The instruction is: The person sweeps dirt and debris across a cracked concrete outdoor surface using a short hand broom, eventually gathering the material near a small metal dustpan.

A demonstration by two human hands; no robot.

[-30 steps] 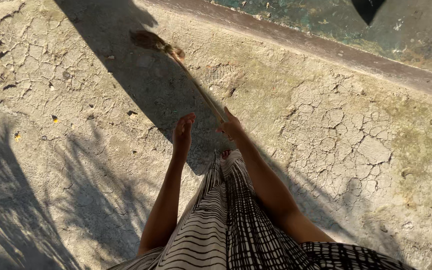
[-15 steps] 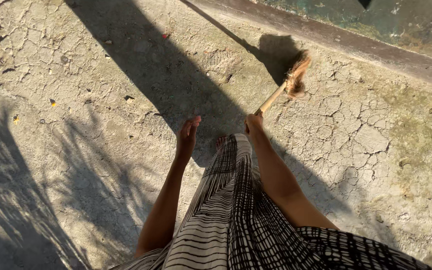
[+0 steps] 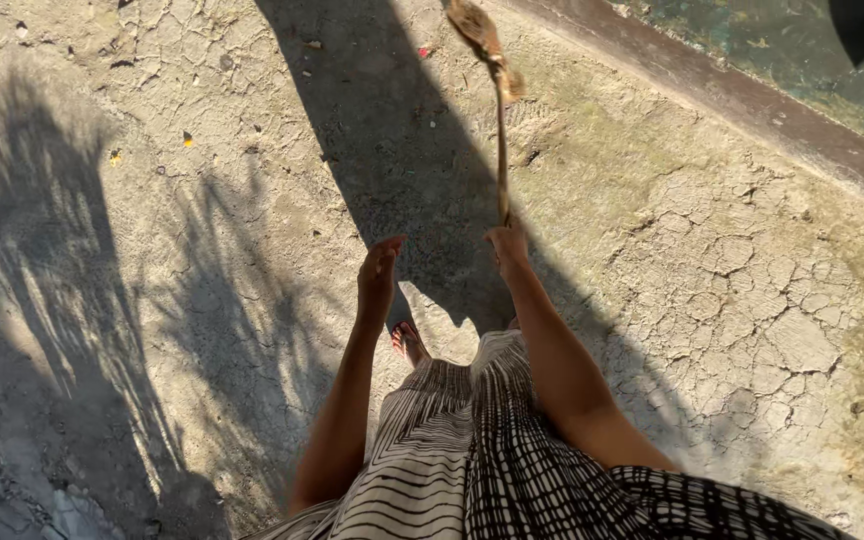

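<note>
Cracked concrete ground [image 3: 752, 300], sunlit w/ long shadows. Left hand [image 3: 379, 272], centre frame, empty, fingers loose, hanging apart from the stick. Right hand [image 3: 507, 245] just beside it, clenched on the lower end of the broom [image 3: 500, 130]. Change: half a sec ago brush head was out upper right; now swung back to top centre, handle near vertical, mid-sweep by the look. Broom runs up and away from both hands.
</note>
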